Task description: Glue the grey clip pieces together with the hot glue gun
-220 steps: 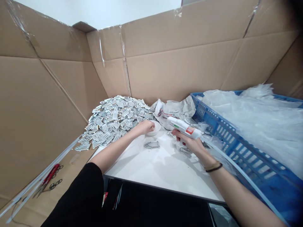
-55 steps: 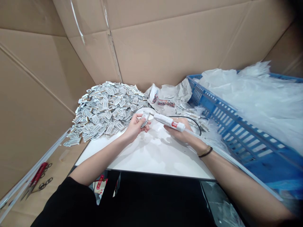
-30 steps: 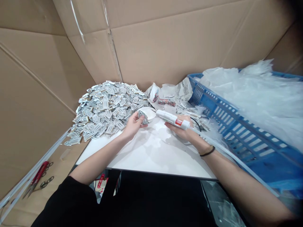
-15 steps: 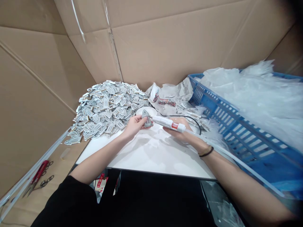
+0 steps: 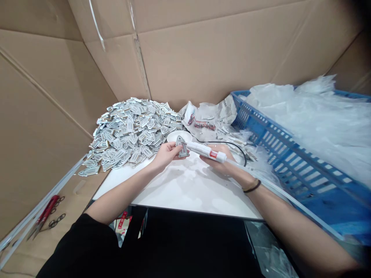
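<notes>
My left hand pinches a small grey pointed plate, held upright above the table between thumb and fingers. From the right, my right hand grips a white pen-shaped tool with a red-edged window near its rear. The tool's thin tip meets or nearly meets the plate; whether they touch I cannot tell. A long translucent rod runs from the tool's back end past my right forearm. Behind the plate lies a round white dish, partly covered by my left hand and the plate.
A large heap of similar grey plates rises at the back left of the white table. More pieces lie by a crumpled bag. A blue crate with clear plastic bags stands right. Red-handled scissors lie lower left. Cardboard encloses the back.
The grey plate in my left hand has shifted slightly right and turned a little against the tool's tip. My right hand and the tool have barely moved.
</notes>
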Available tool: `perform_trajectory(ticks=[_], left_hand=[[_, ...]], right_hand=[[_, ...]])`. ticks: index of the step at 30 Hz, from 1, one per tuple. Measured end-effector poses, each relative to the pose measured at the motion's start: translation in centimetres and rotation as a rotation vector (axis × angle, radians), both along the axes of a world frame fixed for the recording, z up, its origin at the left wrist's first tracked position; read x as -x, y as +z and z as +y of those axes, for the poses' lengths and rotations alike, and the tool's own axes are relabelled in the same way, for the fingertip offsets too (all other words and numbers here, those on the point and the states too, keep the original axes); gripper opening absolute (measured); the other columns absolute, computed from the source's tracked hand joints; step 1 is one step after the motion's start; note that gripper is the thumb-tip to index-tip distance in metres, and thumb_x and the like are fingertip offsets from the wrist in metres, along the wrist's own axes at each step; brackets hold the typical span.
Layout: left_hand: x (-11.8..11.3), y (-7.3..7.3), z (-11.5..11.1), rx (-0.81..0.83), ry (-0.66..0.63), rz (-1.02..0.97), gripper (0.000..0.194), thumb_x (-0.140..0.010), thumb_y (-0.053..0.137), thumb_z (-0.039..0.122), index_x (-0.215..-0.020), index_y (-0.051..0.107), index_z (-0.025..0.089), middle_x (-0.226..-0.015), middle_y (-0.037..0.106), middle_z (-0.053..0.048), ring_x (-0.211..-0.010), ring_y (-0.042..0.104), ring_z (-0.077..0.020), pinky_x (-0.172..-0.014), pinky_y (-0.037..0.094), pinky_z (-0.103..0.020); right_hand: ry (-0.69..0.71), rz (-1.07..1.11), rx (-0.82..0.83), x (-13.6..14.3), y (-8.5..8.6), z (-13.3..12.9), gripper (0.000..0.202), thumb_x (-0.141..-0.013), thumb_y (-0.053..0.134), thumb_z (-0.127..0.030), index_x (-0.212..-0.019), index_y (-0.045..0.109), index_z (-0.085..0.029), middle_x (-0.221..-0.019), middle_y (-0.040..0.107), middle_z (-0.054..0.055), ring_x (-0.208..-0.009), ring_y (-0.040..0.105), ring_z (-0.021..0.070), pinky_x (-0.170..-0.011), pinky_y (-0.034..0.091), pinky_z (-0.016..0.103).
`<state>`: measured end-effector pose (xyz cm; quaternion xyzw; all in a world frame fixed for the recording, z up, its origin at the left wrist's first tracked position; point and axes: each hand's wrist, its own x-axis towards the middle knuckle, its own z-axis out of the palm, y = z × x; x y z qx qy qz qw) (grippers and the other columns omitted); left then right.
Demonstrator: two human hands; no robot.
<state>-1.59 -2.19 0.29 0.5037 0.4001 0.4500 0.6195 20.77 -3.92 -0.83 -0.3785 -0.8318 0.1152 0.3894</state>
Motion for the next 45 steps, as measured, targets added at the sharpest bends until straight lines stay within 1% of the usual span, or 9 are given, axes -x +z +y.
perform_trajectory(ticks=[5,16,20,26,30,33,36,42,45], left_hand=[[0.0,0.1,-0.1,0.002,-0.004,0.012,0.016,-0.087,0.073,0.024,-0.087,0.074,0.008,-0.085,0.076,-0.011,-0.078,0.074,-0.0198,-0.083,0.062,-0.035],[0.0,0.0,-0.1,-0.012,-0.016,0.026,0.024,-0.083,0.077,0.032,-0.088,0.074,0.009,-0.086,0.076,-0.012,-0.08,0.074,-0.021,-0.087,0.061,-0.038],[0.0,0.0,0.0,-0.011,-0.018,0.032,0.021,-0.085,0.076,0.03,-0.087,0.074,0.009,-0.086,0.076,-0.011,-0.079,0.074,-0.0207,-0.087,0.061,-0.037],[0.0,-0.1,0.0,-0.005,-0.022,0.018,0.02,-0.085,0.075,0.029,-0.088,0.074,0.009,-0.086,0.077,-0.012,-0.08,0.074,-0.0214,-0.088,0.061,-0.038],[0.2,0.1,0.0,0.019,-0.054,-0.033,0.02,-0.085,0.075,0.029,-0.089,0.075,0.009,-0.09,0.077,-0.014,-0.083,0.075,-0.023,-0.09,0.06,-0.038],[0.3,0.5,0.0,0.074,-0.076,-0.074,0.017,-0.087,0.073,0.026,-0.09,0.075,0.009,-0.093,0.077,-0.015,-0.083,0.075,-0.023,-0.087,0.06,-0.035],[0.3,0.7,0.0,0.102,-0.087,-0.098,0.013,-0.087,0.07,0.021,-0.09,0.074,0.009,-0.091,0.077,-0.015,-0.081,0.076,-0.0228,-0.081,0.061,-0.032],[0.3,0.8,-0.1,0.072,-0.093,-0.073,0.014,-0.082,0.074,0.022,-0.087,0.071,0.009,-0.083,0.075,-0.013,-0.077,0.075,-0.0241,-0.074,0.06,-0.033],[0.5,0.8,0.2,0.037,-0.102,-0.042,0.015,-0.08,0.072,0.023,-0.087,0.069,0.01,-0.08,0.074,-0.012,-0.073,0.074,-0.0234,-0.067,0.059,-0.031]], right_hand=[[-0.027,-0.032,-0.01,0.0,-0.1,0.1,0.03,-0.084,0.051,-0.031,-0.06,0.035,-0.021,-0.057,0.044,0.0,-0.052,0.036,0.0119,-0.055,0.025,0.029],[-0.039,-0.049,0.059,0.1,0.5,-0.5,0.027,-0.083,0.048,-0.029,-0.061,0.033,-0.022,-0.058,0.042,-0.001,-0.052,0.034,0.0111,-0.056,0.025,0.03],[-0.048,-0.052,0.087,0.1,0.5,-0.5,0.027,-0.082,0.049,-0.031,-0.061,0.034,-0.022,-0.057,0.042,-0.001,-0.051,0.034,0.0113,-0.056,0.025,0.03],[-0.05,-0.003,0.101,0.1,0.7,-0.5,0.03,-0.082,0.051,-0.033,-0.059,0.034,-0.024,-0.055,0.042,-0.001,-0.051,0.033,0.0129,-0.056,0.026,0.032],[-0.039,0.072,0.154,0.2,0.9,-0.8,0.031,-0.081,0.054,-0.036,-0.059,0.036,-0.025,-0.055,0.04,-0.001,-0.05,0.034,0.0138,-0.055,0.028,0.033],[-0.072,0.154,0.209,0.2,0.9,-1.0,0.031,-0.081,0.057,-0.039,-0.061,0.038,-0.024,-0.055,0.042,-0.001,-0.051,0.035,0.0142,-0.053,0.029,0.032],[-0.115,0.197,0.246,0.1,0.7,-1.1,0.033,-0.082,0.058,-0.041,-0.061,0.038,-0.025,-0.056,0.042,0.0,-0.052,0.035,0.0148,-0.051,0.028,0.033],[-0.087,0.182,0.261,-0.1,0.9,-1.0,0.033,-0.08,0.06,-0.043,-0.061,0.04,-0.025,-0.057,0.046,0.001,-0.052,0.037,0.0159,-0.052,0.029,0.034],[-0.096,0.159,0.261,-0.2,0.9,-0.9,0.032,-0.08,0.059,-0.043,-0.061,0.041,-0.025,-0.058,0.048,0.001,-0.054,0.039,0.0163,-0.053,0.03,0.033]])
